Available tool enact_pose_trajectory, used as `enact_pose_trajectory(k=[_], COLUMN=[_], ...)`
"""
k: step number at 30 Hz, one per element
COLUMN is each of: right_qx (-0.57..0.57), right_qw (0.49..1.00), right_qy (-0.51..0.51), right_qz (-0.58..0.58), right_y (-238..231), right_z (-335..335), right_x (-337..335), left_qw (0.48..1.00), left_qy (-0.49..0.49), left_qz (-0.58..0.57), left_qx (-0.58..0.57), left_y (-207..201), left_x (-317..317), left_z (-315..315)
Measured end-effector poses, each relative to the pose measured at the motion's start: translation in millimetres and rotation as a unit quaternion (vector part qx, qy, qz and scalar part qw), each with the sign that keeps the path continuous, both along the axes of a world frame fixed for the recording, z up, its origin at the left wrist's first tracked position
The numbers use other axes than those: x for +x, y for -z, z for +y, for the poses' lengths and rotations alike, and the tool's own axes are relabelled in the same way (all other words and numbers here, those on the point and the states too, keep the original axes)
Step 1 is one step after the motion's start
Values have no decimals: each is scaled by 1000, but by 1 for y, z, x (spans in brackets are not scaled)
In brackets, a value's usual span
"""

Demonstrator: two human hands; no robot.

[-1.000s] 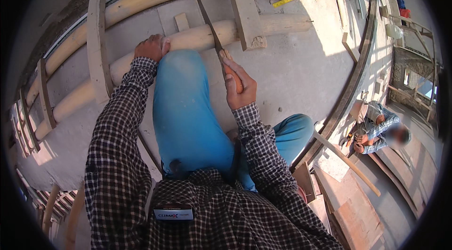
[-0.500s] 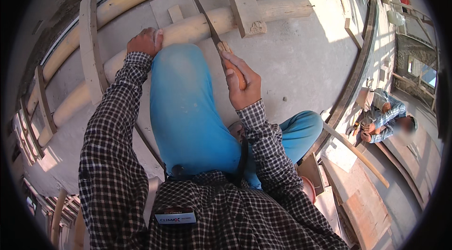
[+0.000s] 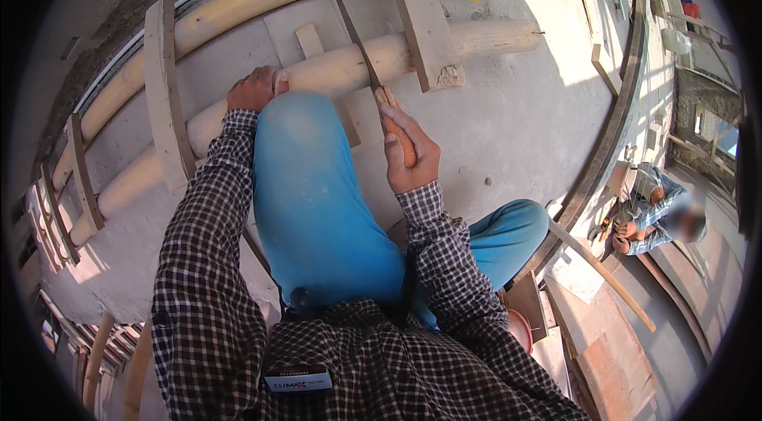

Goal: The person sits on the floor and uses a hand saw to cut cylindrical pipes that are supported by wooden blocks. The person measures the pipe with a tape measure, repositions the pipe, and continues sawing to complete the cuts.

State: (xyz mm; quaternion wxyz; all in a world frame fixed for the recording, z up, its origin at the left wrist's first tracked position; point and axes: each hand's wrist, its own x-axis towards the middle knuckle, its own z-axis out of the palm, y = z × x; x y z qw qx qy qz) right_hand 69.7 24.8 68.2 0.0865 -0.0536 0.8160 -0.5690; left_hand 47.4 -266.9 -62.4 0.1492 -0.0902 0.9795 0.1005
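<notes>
Saw (image 3: 368, 65), just one, clamped in right hand (image 3: 414, 154), crosses two poles (image 3: 329, 72), left hand (image 3: 254, 89) clasping one

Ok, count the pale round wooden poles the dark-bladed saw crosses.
2: the far pole, along the top, and the near pole, partly covered by the left hand.

Well lit by daylight, with glaring sun on grey floor (image 3: 565, 48) at upper right; bent toward black rim.
</notes>
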Motion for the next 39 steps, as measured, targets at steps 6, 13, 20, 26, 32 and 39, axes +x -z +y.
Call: enact_pose_trajectory(k=[6,13,20,26,32,39], right_qx=[83,36,64,25,65,5], right_qw=[989,999,989,1000,992,998], right_qy=[-19,-6,-17,-2,-39,15], right_qz=[-125,25,-135,-11,-100,-64], right_y=[-148,5,-129,15,-98,10], right_z=[70,8,72,13,64,30], right_x=[87,10,96,2,76,32], left_qw=[999,999,1000,1000,999,999], left_qy=[-7,-16,-7,9,-22,-5], left_qz=[14,0,25,17,11,45], left_qx=[31,32,11,17,23,15], left_y=[5,-3,6,1,1,-6], left_x=[11,-3,7,-13,9,-3], left_z=[-5,5,-4,3,-4,13])
